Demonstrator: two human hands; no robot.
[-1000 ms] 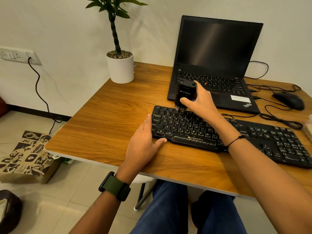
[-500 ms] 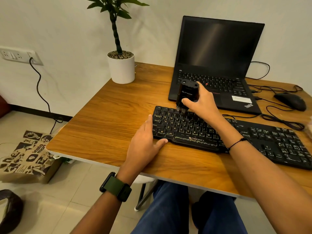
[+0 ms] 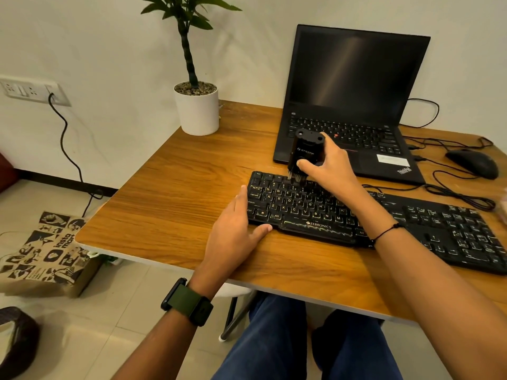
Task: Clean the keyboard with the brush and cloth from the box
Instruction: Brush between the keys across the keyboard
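The right hand (image 3: 327,163) was wrapped round the black brush block (image 3: 306,150), thumb across its front face, fingers hidden behind it, and the bristles (image 3: 295,177) were pressed down on the top rows at the left end of the Zebronics keyboard (image 3: 356,215). Brush upright, maybe tipped a touch toward the laptop (image 3: 354,105), hard to call. Over on the other side the left hand (image 3: 236,226) lay flat and open on the desk (image 3: 178,193), grasping nothing, its thumb hooked along the keyboard's front edge and its fingers against the left end, pinning the board in place.

Now, the risks, as I judged them. That brace was only at one corner; a hard sweep to the right could have swung the far end of the keyboard toward the mouse (image 3: 473,163) and its tangle of cables (image 3: 461,198). The brush sat just in front of the laptop's edge, so an overshoot on a forward stroke could have knocked into it and flicked dust onto its keys. Too much downward pressure and the bristles could have splayed instead of reaching between the keycaps. No cloth or box was visible, so the wipe remained to be done
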